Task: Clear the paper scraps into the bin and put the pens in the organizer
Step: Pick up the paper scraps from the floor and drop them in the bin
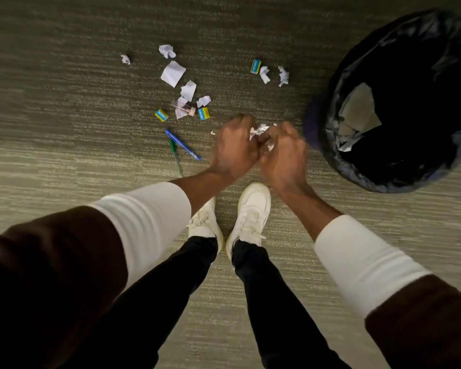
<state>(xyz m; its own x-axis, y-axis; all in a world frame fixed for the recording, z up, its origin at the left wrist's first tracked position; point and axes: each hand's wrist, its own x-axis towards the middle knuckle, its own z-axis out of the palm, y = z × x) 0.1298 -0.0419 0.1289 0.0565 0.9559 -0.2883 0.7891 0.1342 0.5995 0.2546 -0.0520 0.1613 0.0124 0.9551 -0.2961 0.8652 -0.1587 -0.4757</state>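
So nearest the camera are white sneakers [232,217] on a striped carpet [64,145]. Just past them the left hand [233,147] and right hand [284,155] sit together, both curled tight around a wad of crumpled paper [258,130] pinched between them. A blue pen [183,144] and a green pen [176,157] cross each other left of the hands. Farther out, loose paper scraps [173,73] lie scattered with three little blue-yellow boxes [203,113]. Off right is the black-lined bin [399,102], some paper already inside.
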